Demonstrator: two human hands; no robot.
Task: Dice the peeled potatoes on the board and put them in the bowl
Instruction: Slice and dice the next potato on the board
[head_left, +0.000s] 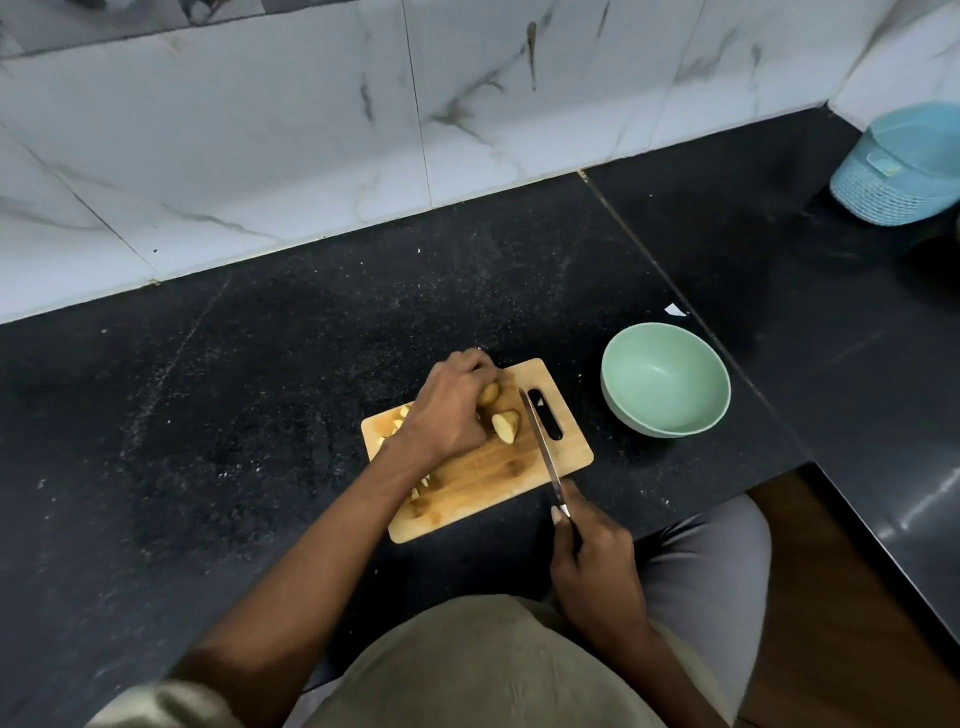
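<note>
A wooden cutting board (493, 483) lies on the black counter. My left hand (452, 410) curls over potato pieces (505, 426) near the board's far end and holds them down. Several cut potato bits (397, 418) show beside and under my left wrist. My right hand (592, 561) grips the handle of a knife (540, 441); its blade lies along the board just right of the potato, beside the board's handle slot. A pale green bowl (665, 379) stands to the right of the board and holds nothing.
A marble-tiled wall (363, 130) runs behind the black counter (234, 415). A light blue basket-like container (904, 166) lies at the far right corner. The counter's front edge (727, 499) steps back at the right, beside my legs. A small white scrap (674, 310) lies behind the bowl.
</note>
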